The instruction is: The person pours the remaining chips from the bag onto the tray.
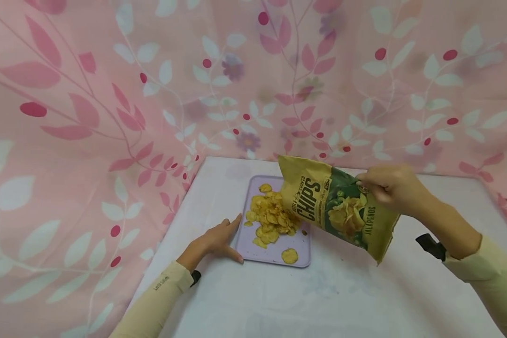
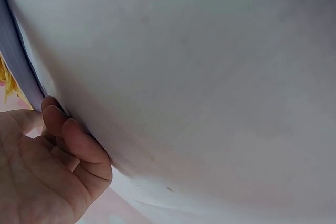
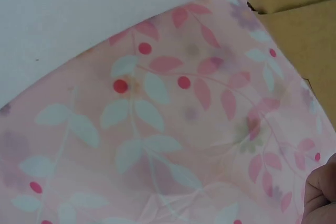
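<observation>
The right hand (image 1: 389,187) pinches the chip bag (image 1: 321,204), tilted over the lavender tray (image 1: 259,253), where chips (image 1: 272,213) lie heaped (one sits apart); the left hand (image 1: 220,238), fingers loose, touches the tray's left edge.

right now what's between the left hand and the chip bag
In the head view, the purple tray with a pile of chips lies between the left hand and the chip bag.

On the head cam I get pink printed cloth (image 1: 291,117) — pale and pink leaves (image 1: 29,75), red dots (image 1: 33,109) — rising behind the white-topped table (image 1: 300,300) and along both sides. Light reads soft, shadows faint.
</observation>
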Tool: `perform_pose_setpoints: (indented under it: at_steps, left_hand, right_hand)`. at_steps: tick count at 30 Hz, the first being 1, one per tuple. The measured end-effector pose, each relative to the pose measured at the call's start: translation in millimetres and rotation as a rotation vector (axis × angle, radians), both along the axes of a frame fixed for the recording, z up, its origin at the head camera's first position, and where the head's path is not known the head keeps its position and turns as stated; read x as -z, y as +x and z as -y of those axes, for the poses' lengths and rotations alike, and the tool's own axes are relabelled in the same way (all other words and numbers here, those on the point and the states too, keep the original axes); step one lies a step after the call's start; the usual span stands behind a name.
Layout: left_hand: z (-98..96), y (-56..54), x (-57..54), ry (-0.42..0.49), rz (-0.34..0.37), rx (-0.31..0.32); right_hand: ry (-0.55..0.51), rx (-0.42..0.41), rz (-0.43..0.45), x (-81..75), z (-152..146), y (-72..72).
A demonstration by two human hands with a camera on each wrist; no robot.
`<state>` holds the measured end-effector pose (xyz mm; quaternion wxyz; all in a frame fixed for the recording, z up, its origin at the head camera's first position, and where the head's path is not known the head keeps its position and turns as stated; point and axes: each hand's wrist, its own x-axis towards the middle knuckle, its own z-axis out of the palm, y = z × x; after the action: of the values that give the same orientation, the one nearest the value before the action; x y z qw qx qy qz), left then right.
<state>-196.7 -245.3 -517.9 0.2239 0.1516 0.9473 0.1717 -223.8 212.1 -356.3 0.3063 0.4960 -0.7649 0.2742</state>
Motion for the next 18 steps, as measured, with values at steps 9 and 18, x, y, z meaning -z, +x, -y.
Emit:
perform_pose_setpoints:
  at_steps: [9, 18]
  left_hand:
    - [-1.3, 1.7, 3.5, 0.002, 0.0, 0.008]
    - [-1.4, 0.1, 2.1, -0.011, -0.008, -0.015]
  right_hand:
    - [0.015, 0.029, 0.012, 0.8, -2.9, 10.0]
    - [0.054, 0.035, -0.024, -10.9, 0.0, 12.8]
